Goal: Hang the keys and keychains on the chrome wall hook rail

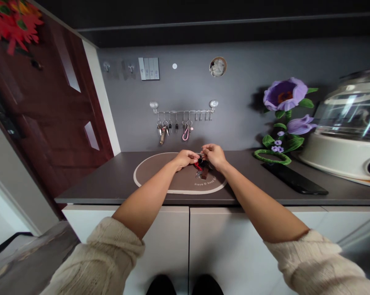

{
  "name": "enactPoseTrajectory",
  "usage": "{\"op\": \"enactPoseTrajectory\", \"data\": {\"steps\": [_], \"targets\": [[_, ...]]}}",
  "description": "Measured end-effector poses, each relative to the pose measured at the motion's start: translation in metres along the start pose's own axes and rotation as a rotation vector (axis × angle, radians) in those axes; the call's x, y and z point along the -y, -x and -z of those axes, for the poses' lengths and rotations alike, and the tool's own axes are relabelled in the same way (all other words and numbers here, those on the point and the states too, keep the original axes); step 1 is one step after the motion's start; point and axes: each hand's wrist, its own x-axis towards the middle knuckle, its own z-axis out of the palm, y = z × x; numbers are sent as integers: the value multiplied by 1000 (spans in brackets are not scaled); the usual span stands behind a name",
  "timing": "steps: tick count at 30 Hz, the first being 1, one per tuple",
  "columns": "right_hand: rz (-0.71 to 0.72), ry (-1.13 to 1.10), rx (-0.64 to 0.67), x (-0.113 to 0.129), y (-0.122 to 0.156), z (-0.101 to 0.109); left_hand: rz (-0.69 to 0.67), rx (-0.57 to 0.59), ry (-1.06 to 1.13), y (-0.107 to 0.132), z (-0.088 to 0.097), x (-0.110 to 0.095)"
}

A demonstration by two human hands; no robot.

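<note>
A small bunch of keys (204,172) with a brown tag and a red strap (198,165) lies over the right part of an oval brown mat (154,174). My left hand (186,159) pinches the bunch at its upper end, near the red strap. Close beside it on the right, my right hand (215,156) is closed, thumb and fingertips pressed together just above the keys. What sits between those right fingertips is too small to make out. Behind both hands, a hook rail (183,111) on the wall carries several key sets, one with a pink strap (186,133).
Right of the mat, a black phone (295,178) lies on the dark counter (105,180). Beyond it stand purple artificial flowers (285,96) and a white appliance with a clear cover (341,143). A dark red door (49,82) is at the left. A black shelf (218,30) overhangs the wall.
</note>
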Motion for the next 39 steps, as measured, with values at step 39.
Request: {"op": "enactPoseTrajectory", "data": {"steps": [39], "targets": [[156, 56, 192, 2, 5, 0, -105, -225, 440, -5, 6, -18]]}}
